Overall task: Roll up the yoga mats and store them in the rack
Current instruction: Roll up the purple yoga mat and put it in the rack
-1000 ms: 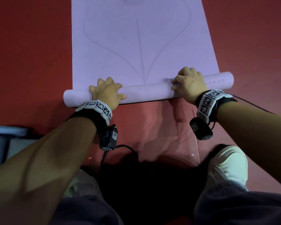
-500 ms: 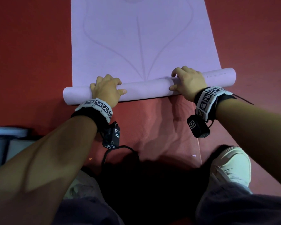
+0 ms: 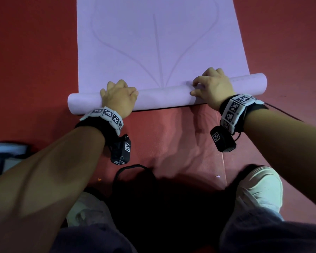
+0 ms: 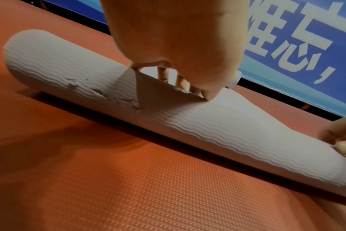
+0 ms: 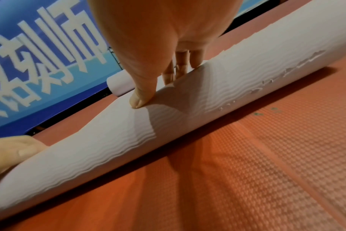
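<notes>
My left hand (image 3: pixel 118 98) and right hand (image 3: pixel 212 87) both curl over the rolled end of the lilac foam yoga mat (image 3: pixel 159 42), fingers (image 4: pixel 208 92) clamped on the roll across the middle of the frame. The flat part stretches toward the top over the textured red floor (image 3: pixel 26 61).

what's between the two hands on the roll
Only bare roll: nothing lies on that stretch between the left hand and the right hand. The head view shows it best; both wrist views agree.
</notes>
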